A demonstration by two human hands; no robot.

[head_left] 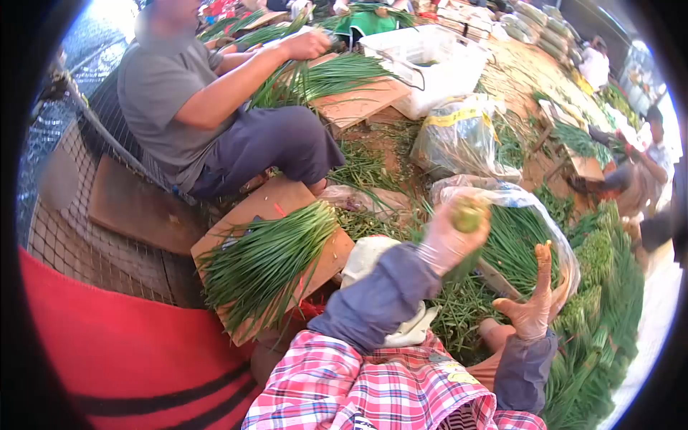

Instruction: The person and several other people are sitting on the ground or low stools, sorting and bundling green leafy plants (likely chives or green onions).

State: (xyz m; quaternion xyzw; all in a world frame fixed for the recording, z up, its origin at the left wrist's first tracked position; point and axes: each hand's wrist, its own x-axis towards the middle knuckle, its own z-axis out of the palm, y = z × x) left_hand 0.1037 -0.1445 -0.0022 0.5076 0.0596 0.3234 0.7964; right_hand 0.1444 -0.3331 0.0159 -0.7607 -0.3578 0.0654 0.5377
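My left hand [453,236], blurred by motion, is closed around a bunch of chives [470,215], whose pale green end faces up out of the fist. My right hand [532,304] stands open with thumb and forefinger spread apart and nothing between them. It is beside the rim of a clear plastic bag [566,251] that holds long chives [519,233]. Trimmed green scraps [462,304] lie beneath and between my hands. To the left of my left arm, a large pile of chives [269,261] rests on a tilted wooden board [333,254].
A seated co-worker [168,107] handles chives [344,75] at another board [365,100]. A full plastic bag [459,140] and a white crate [451,57] stand ahead. Chive bundles [602,308] line the right. Red cloth [129,337] covers the lower left.
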